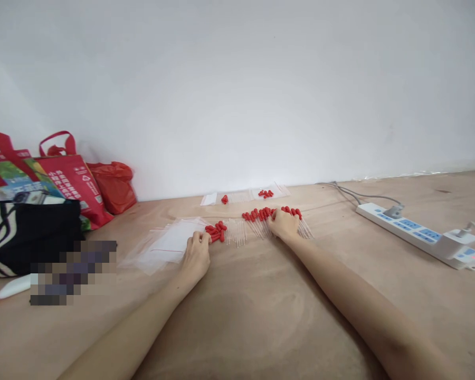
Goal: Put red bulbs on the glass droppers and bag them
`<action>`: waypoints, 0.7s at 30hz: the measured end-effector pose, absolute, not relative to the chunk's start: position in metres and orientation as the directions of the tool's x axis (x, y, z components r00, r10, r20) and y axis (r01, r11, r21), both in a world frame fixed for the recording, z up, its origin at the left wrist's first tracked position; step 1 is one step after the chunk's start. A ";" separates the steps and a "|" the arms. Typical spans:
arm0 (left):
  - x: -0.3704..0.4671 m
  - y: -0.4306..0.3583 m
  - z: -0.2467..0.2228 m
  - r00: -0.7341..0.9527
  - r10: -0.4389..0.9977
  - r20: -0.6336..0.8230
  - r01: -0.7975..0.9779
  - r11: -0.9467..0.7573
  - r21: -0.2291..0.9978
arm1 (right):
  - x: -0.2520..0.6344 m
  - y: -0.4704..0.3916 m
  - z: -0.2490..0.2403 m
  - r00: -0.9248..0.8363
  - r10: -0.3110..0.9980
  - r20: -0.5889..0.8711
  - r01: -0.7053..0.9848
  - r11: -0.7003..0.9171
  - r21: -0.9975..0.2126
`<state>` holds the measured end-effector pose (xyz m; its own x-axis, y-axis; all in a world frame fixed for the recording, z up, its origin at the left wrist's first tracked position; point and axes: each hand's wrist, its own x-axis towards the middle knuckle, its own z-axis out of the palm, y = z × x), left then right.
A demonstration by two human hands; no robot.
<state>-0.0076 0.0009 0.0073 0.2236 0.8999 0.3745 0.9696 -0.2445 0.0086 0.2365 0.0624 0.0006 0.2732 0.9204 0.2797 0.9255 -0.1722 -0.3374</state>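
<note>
My left hand (198,254) is closed, its fingertips pinching a red piece at the edge of a small pile of red caps (220,231). Right of that pile, thin clear sticks (236,232) lie side by side on the table. My right hand (284,225) is closed over a row of red-headed sticks (255,215), whose heads point toward the wall. What its fingertips grip is hidden among the red heads. Flat clear plastic bags (168,243) lie overlapping just left of my left hand.
Near the wall, further clear bags (243,196) lie with a few red pieces (266,193). A white power strip (415,232) with cables is on the right. Shopping bags (75,184), a red plastic bag (113,184) and black striped cloth (31,237) stand on the left of the wooden table (237,316).
</note>
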 end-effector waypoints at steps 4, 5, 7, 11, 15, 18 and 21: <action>-0.003 -0.001 0.004 0.305 0.813 0.496 0.926 -0.375 0.044 | 0.229 0.056 0.002 0.236 0.884 0.404 0.947 -0.117 -0.299; 0.000 -0.002 0.002 0.339 0.765 0.547 0.900 -0.434 0.050 | 0.225 0.054 0.002 0.200 0.874 0.443 0.955 -0.072 -0.287; 0.007 -0.004 -0.002 0.386 0.674 0.630 0.837 -0.543 0.068 | 0.215 0.049 0.002 0.100 0.872 0.479 0.964 0.035 -0.265; 0.017 -0.006 -0.010 0.432 0.604 0.670 0.743 -0.659 0.115 | 0.186 0.044 0.001 0.002 0.924 0.382 0.956 0.110 -0.271; 0.014 -0.003 -0.012 0.438 0.634 0.637 0.715 -0.675 0.180 | 0.166 0.048 0.003 0.059 0.962 0.267 0.958 0.020 -0.286; 0.011 -0.001 -0.012 0.409 0.665 0.624 0.726 -0.652 0.219 | 0.161 0.053 0.005 0.091 0.973 0.214 0.956 -0.025 -0.292; 0.012 -0.003 -0.011 0.399 0.679 0.615 0.728 -0.643 0.238 | 0.160 0.055 0.006 0.102 0.975 0.196 0.952 -0.038 -0.305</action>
<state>0.0124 -0.0025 -0.0110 0.3995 0.6795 0.6154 0.7280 -0.6431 0.2375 0.1604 0.0548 0.0057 0.1019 0.9753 0.1960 0.9517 -0.0382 -0.3047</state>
